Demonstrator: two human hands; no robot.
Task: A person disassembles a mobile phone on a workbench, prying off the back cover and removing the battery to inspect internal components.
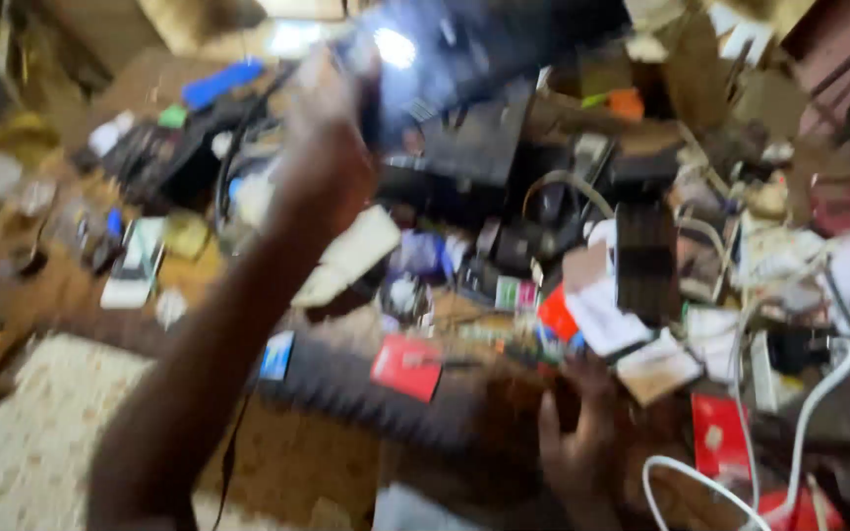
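Blurred frame. Left hand [332,118] raised over the cluttered table's [71,285] far side, closed around a dark flat device [464,59] catching glare. Right hand [582,442] low at the near edge among red cards [407,366] and a white cable [799,433]; its grip cannot be told.

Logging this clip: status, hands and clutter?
Left hand raised, grip on dark flat device. Right hand low among clutter, grip unclear. White cable nearby. Frame blurred.

whole cluttered table [71,285] motion-blurred, left hand [332,128] smeared
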